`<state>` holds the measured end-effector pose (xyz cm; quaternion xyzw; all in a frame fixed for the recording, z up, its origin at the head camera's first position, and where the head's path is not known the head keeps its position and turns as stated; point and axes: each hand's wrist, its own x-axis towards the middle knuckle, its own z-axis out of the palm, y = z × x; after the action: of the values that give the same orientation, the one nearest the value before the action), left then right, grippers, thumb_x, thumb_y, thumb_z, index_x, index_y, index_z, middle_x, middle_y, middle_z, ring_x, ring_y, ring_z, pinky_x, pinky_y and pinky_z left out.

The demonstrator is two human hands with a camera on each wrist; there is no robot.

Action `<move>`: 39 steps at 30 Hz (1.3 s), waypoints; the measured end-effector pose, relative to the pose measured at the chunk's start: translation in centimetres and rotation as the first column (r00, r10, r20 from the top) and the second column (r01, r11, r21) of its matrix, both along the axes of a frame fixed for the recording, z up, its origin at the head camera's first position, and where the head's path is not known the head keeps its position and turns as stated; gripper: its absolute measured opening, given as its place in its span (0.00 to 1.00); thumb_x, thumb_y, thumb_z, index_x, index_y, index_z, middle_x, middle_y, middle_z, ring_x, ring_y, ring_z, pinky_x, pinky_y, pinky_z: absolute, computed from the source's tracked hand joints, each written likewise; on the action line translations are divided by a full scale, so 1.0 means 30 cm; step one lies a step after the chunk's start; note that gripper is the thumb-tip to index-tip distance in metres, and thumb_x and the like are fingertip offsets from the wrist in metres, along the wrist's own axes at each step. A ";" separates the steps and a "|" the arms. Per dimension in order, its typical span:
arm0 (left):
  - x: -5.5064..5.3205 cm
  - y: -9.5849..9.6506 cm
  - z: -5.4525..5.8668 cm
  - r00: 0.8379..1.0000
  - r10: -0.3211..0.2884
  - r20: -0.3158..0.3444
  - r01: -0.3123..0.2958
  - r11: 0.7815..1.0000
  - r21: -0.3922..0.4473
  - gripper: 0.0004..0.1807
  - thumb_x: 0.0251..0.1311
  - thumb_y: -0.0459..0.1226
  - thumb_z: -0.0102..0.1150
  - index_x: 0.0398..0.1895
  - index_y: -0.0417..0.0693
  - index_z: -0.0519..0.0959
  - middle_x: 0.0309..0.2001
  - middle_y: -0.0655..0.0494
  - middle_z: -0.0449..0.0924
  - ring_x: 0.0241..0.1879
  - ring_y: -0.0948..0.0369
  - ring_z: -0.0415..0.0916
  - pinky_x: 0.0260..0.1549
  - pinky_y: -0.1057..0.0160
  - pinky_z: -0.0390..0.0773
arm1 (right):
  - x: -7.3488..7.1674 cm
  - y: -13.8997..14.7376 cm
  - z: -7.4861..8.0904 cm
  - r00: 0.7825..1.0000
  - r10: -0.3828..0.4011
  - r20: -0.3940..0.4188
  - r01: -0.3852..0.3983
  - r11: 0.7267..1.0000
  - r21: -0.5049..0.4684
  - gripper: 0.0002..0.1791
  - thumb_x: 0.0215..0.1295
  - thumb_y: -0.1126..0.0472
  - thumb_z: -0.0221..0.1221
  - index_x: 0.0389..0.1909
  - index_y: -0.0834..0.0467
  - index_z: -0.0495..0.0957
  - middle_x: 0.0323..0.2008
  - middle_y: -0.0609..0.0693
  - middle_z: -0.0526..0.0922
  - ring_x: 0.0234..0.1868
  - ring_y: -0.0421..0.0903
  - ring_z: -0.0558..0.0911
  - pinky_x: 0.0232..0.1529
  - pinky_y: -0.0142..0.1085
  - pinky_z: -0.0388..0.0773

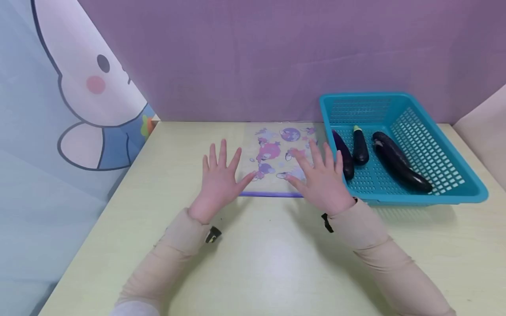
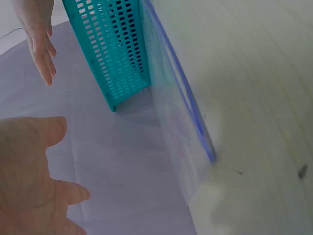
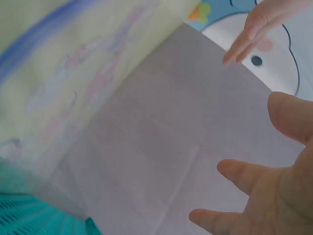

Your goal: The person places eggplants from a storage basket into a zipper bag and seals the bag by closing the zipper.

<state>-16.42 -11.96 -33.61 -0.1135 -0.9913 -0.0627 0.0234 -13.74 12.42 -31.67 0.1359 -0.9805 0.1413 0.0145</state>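
Observation:
Both hands hover over the table with fingers spread and hold nothing. The left hand [image 1: 219, 184] is just left of a clear zip bag [image 1: 276, 184] printed with pink and purple cartoon figures. Over the bag's right part reaches the right hand [image 1: 322, 182], close to the left side of a teal plastic basket [image 1: 427, 199]. Inside the basket lie three dark eggplants: a slim one [image 1: 344, 156] at the left, a short one [image 1: 360, 147] with a pale green end, and a long one [image 1: 401, 164]. A purple zip strip [image 2: 188, 98] edges the bag in the left wrist view.
The pale wooden table [image 1: 269, 259] backs onto a purple cloth [image 1: 237, 61]. A light blue curtain [image 1: 31, 197] with a white cartoon character hangs at the left. Beige sleeves cover both forearms, with a dark strap piece [image 1: 213, 235] at the left wrist.

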 end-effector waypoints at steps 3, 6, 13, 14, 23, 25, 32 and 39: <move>-0.009 -0.004 -0.010 0.999 0.004 0.048 -0.004 1.000 -0.001 0.42 0.64 0.64 0.39 0.75 0.54 0.49 0.75 0.39 0.30 0.72 0.37 0.28 0.68 0.36 0.42 | -0.013 -0.016 -0.027 1.000 0.012 0.022 -0.013 1.000 0.020 0.36 0.69 0.42 0.48 0.73 0.52 0.52 0.74 0.64 0.39 0.72 0.70 0.35 0.67 0.66 0.29; -0.022 -0.006 -0.020 0.994 0.003 0.112 -0.005 1.000 0.014 0.42 0.65 0.64 0.38 0.75 0.52 0.48 0.75 0.38 0.31 0.72 0.36 0.30 0.67 0.35 0.46 | -0.026 -0.031 -0.050 0.999 0.011 0.049 -0.013 0.999 0.042 0.36 0.69 0.41 0.47 0.73 0.52 0.53 0.74 0.64 0.42 0.72 0.71 0.37 0.67 0.68 0.33; -0.059 0.001 -0.063 0.970 -0.039 0.238 0.030 0.999 0.039 0.42 0.65 0.62 0.40 0.74 0.50 0.49 0.74 0.37 0.37 0.71 0.35 0.38 0.67 0.38 0.50 | -0.054 -0.054 -0.080 0.989 -0.024 0.144 0.016 0.998 0.057 0.36 0.69 0.40 0.45 0.72 0.53 0.55 0.73 0.65 0.47 0.71 0.71 0.44 0.63 0.70 0.51; -0.063 0.002 -0.070 0.966 -0.049 0.255 0.043 0.999 0.031 0.42 0.64 0.62 0.41 0.74 0.50 0.49 0.74 0.38 0.38 0.71 0.35 0.38 0.67 0.38 0.50 | -0.058 -0.057 -0.082 0.986 -0.025 0.165 0.017 0.999 0.051 0.36 0.69 0.39 0.45 0.72 0.54 0.56 0.73 0.65 0.48 0.71 0.71 0.45 0.62 0.69 0.53; -0.085 0.015 -0.105 0.916 -0.170 0.364 0.161 0.985 0.057 0.43 0.57 0.54 0.61 0.71 0.47 0.58 0.73 0.38 0.46 0.71 0.37 0.43 0.68 0.40 0.48 | -0.098 -0.066 -0.107 0.940 -0.053 0.337 0.046 0.999 0.029 0.35 0.69 0.40 0.46 0.70 0.57 0.60 0.70 0.67 0.56 0.69 0.73 0.50 0.63 0.67 0.55; -0.085 0.019 -0.106 0.905 -0.202 0.375 0.189 0.979 0.072 0.42 0.54 0.50 0.65 0.70 0.45 0.60 0.72 0.39 0.51 0.71 0.39 0.47 0.69 0.43 0.50 | -0.110 -0.065 -0.117 0.932 -0.043 0.361 0.029 0.999 0.045 0.33 0.69 0.41 0.47 0.68 0.57 0.63 0.69 0.66 0.59 0.68 0.72 0.53 0.64 0.66 0.55; -0.084 0.030 -0.098 0.898 -0.230 0.376 0.217 0.973 0.078 0.38 0.49 0.41 0.70 0.64 0.37 0.67 0.66 0.39 0.64 0.68 0.44 0.59 0.68 0.49 0.57 | -0.137 -0.061 -0.138 0.893 0.007 0.451 -0.053 0.994 0.091 0.32 0.68 0.43 0.49 0.67 0.58 0.64 0.66 0.67 0.62 0.64 0.71 0.61 0.61 0.63 0.64; -0.091 0.047 -0.105 0.885 -0.299 0.358 0.292 0.954 0.076 0.25 0.48 0.39 0.71 0.49 0.37 0.77 0.54 0.42 0.77 0.57 0.47 0.72 0.63 0.52 0.67 | -0.139 -0.064 -0.131 0.877 0.028 0.480 -0.075 0.994 0.080 0.37 0.63 0.46 0.58 0.68 0.60 0.61 0.66 0.69 0.60 0.63 0.72 0.60 0.59 0.64 0.64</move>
<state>-19.15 -10.54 -36.75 -0.2491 -0.9487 -0.0954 -0.1700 -17.90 10.52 -35.60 0.1234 -0.9554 0.1234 -0.2381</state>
